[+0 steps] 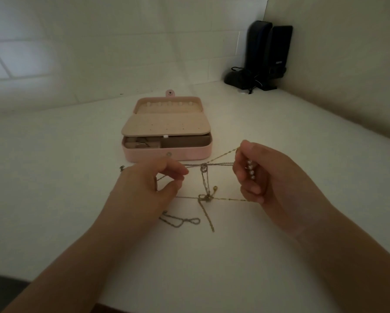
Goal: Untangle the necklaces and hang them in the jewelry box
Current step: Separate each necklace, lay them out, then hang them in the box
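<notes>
A tangle of thin gold and silver necklaces [205, 184] is stretched between my two hands just above the white table. My left hand [151, 184] pinches chain strands between thumb and fingers. My right hand [261, 175] grips other strands, with a short row of pearl beads [250, 170] showing inside its curled fingers. Two knots sit in the middle, one upper [203, 168] and one lower [204, 198]. Loose chain ends [180, 221] trail on the table below. Behind them stands the pink jewelry box [167, 152], open, with a row of small hooks [169, 104] in its lid.
A beige inner flap [164, 126] lies over the box's compartments. Two black speakers [268, 55] with cables stand in the back right corner against the wall. A small clasp end [121, 168] lies on the table left of my left hand.
</notes>
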The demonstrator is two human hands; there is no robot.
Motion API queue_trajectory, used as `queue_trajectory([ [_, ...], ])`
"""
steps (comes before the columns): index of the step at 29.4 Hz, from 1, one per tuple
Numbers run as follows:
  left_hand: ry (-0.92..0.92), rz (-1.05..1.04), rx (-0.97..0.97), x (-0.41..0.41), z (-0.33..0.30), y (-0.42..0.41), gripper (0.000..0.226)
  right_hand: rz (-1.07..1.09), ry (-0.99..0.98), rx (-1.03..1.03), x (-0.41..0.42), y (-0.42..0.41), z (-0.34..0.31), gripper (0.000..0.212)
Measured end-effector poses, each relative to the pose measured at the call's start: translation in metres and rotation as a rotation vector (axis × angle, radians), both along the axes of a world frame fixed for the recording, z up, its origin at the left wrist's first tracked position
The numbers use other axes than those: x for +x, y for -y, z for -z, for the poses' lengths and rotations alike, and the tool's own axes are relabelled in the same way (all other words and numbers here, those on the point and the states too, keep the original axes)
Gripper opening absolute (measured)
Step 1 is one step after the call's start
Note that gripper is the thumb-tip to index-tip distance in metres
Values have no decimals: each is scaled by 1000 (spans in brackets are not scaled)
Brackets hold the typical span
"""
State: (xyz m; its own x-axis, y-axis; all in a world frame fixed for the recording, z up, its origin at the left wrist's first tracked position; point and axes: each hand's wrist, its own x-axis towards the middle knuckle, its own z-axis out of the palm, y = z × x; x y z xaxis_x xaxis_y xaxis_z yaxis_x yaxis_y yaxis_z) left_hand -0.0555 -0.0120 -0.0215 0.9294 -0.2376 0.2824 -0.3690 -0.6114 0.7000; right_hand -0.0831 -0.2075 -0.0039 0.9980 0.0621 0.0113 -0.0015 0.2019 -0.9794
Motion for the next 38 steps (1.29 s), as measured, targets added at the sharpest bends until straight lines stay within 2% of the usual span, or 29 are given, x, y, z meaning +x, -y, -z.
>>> queue_trajectory([
  [10,8,135,79,-2,2,1,47,-99,17,23,-2,-5,-2,29],
  [14,19,267,77,-1,0,3,38,-197,23,57,-2,-5,-1,29],
  [17,-78,329,-28,-6,-3,6,31,-280,40,64,-4,-4,0,25],
  [20,-118,298,-113,-8,-6,8,11,-343,50,125,-4,-3,0,18],
  [24,-97,200,-220,-7,-9,7,16,-234,37,162,-3,-1,0,23],
  [28,-105,190,-255,-8,-13,7,17,-126,9,226,-1,0,-1,19],
  [32,-162,187,-346,-7,-13,6,21,-108,-79,142,1,2,0,22],
  [36,-83,131,-345,-5,-13,5,20,-186,-128,-139,-2,-1,3,30],
  [38,-57,118,-326,-6,-14,5,20,-230,-111,-228,-6,-4,2,24],
])
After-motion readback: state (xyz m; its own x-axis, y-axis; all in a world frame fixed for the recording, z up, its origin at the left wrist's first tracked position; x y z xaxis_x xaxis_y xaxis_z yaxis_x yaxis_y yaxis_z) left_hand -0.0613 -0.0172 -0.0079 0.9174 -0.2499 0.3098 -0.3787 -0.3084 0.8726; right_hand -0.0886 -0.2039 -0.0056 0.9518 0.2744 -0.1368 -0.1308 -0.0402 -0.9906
